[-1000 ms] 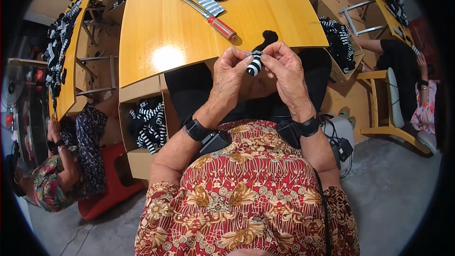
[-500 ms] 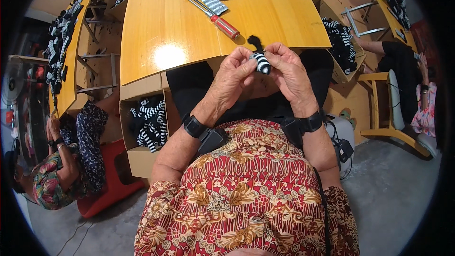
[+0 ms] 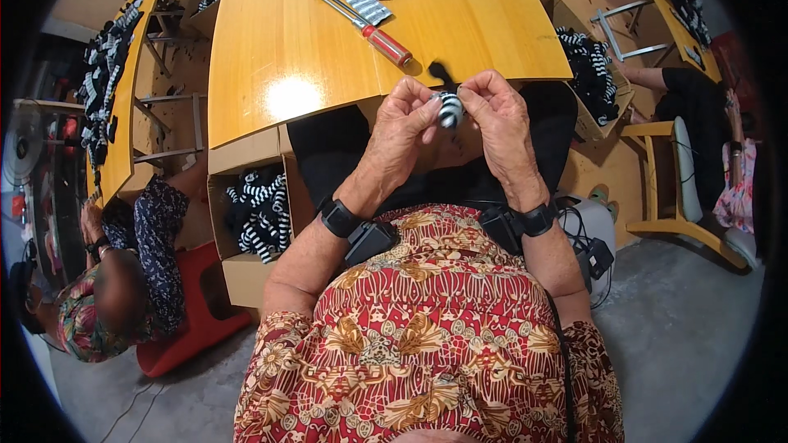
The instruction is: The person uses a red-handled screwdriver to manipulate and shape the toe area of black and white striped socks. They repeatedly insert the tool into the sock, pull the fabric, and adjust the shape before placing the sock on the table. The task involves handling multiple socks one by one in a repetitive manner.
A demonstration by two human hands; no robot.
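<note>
Both hands pinch a small striped sock between them, left hand at its nine o'clock, right hand at three, near the yellow counter edge.

A sock is sitting between both hands before the table (screwdriver lying on it).

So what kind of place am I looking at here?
Most likely a small sock workshop. Both hands, left hand and right hand, pinch a striped sock over a long wooden table. A cardboard box holds more striped socks, and another worker sits at the next table.
</note>
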